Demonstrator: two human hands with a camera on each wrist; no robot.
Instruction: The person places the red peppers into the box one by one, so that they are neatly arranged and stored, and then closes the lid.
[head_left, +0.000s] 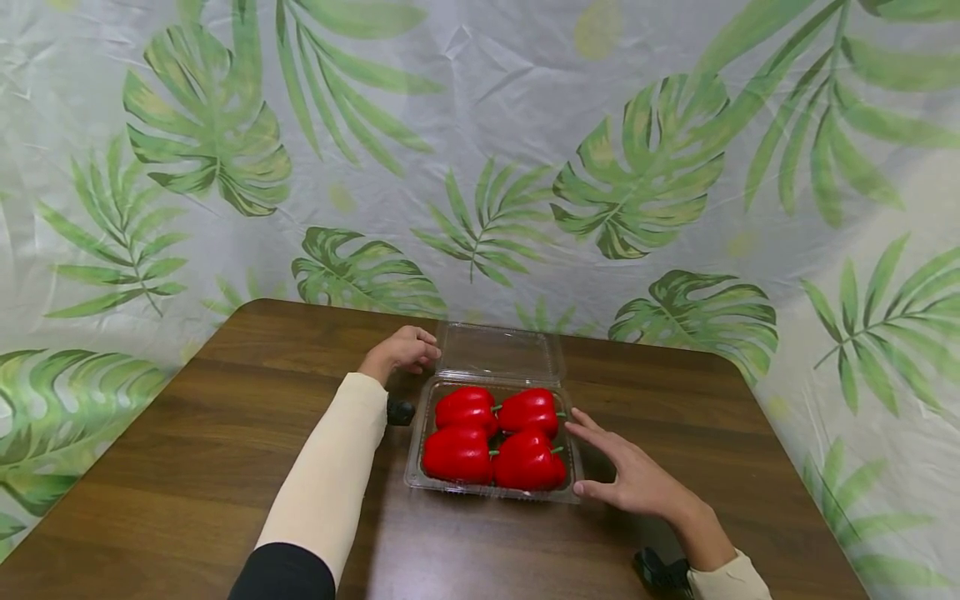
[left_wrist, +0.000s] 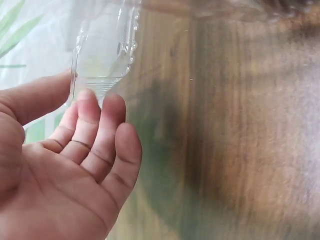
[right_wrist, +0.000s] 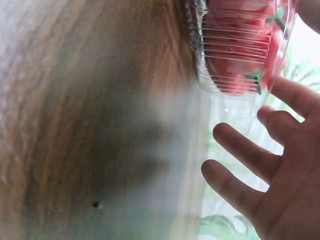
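A clear plastic clamshell box (head_left: 570, 492) stands on the table with several red bell peppers (head_left: 457, 455) inside, in two rows. Its hinged clear lid (head_left: 495, 350) is raised at the back. With thumb and fingertips, my left hand (head_left: 408, 348) pinches the lid's left edge; the left wrist view shows the lid corner (left_wrist: 102, 62) between them. On the right side, my right hand (head_left: 637, 475) rests its fingertips against the box wall, fingers spread. The right wrist view shows a ribbed box side (right_wrist: 235, 47) and the fingers of the right hand (right_wrist: 280, 155) mostly straight.
The box sits on a brown wooden table (head_left: 187, 433), toward its far side. Behind the table hangs a pale cloth (head_left: 495, 100) printed with green leaves. Dark wrist devices (head_left: 660, 573) are worn on both arms.
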